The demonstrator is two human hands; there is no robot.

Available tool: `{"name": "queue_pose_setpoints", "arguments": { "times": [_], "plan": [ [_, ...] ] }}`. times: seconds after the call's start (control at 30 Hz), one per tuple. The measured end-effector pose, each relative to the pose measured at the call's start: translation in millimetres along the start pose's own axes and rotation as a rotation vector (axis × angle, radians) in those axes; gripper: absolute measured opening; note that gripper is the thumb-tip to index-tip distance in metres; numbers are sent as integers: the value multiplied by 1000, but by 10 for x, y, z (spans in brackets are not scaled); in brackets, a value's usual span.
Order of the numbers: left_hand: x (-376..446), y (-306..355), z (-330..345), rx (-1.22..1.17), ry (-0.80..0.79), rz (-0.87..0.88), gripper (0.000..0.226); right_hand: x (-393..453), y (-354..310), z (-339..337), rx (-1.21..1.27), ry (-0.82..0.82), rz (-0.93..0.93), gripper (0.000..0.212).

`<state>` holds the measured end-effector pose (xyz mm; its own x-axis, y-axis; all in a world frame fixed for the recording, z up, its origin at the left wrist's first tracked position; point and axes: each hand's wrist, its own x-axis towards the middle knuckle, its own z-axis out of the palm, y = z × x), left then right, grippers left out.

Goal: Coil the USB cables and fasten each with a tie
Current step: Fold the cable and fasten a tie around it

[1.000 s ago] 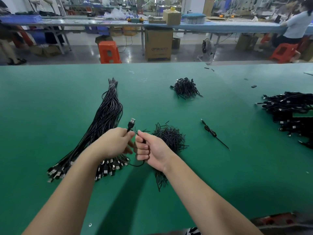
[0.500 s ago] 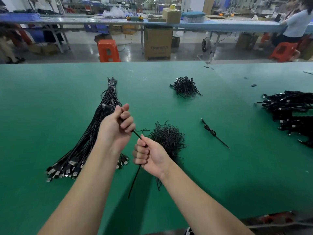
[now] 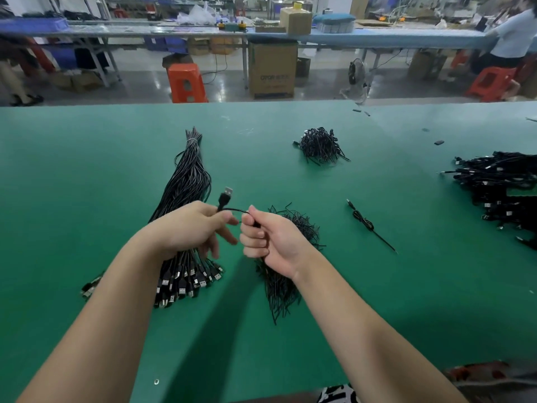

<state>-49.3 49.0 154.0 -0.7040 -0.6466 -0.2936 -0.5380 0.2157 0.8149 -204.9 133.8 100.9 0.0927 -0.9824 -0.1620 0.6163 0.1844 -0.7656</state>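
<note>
A black USB cable (image 3: 225, 199) runs between both hands above the green table (image 3: 87, 170), its metal plug sticking up past my left hand (image 3: 191, 228). That hand pinches the cable just below the plug. My right hand (image 3: 270, 237) is closed in a fist around the rest of the cable; how it is wound inside is hidden. Under my left hand lies a long bundle of loose USB cables (image 3: 186, 181), plugs fanned toward me. A pile of black ties (image 3: 296, 228) sits under my right hand.
A second heap of ties (image 3: 319, 145) lies further back. One tied cable (image 3: 369, 223) rests to the right. A stack of finished cables (image 3: 499, 181) fills the right edge. Beyond the table are orange stools, cardboard boxes and a seated person.
My left hand, raised and pulling the cable taut half a second ago, has dropped back beside my right hand. The hanging tail is gone from view and the plug points upward again.
</note>
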Motion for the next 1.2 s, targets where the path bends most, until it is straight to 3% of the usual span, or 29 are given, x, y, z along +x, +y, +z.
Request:
{"name": "queue_pose_setpoints", "arguments": {
  "times": [0.13,0.3,0.47,0.6,0.77,0.87,0.93,1.0,1.2],
  "plan": [
    [95,28,171,-233,208,46,35,-4,17,65,-94,9,-74,32],
    [149,-73,231,-360,154,111,39,-44,22,22,-229,35,-103,31],
    [225,-64,310,-881,202,243,40,-58,122,78,-590,123,-134,33],
    [246,-1,273,-1127,308,275,32,-33,134,93,-982,195,-191,33],
    [231,25,177,-1165,285,251,31,-12,133,54,-1143,190,-206,30],
    [211,15,206,-1149,237,256,29,14,142,72,-1016,165,-208,8],
    [197,3,229,-1154,213,270,27,26,131,90,-736,128,-199,29],
    [182,-7,258,-1146,199,278,28,51,119,109,-592,98,-220,31],
    [82,-22,239,-954,-12,292,30,48,77,94,-556,204,-223,30]
  ]
}}
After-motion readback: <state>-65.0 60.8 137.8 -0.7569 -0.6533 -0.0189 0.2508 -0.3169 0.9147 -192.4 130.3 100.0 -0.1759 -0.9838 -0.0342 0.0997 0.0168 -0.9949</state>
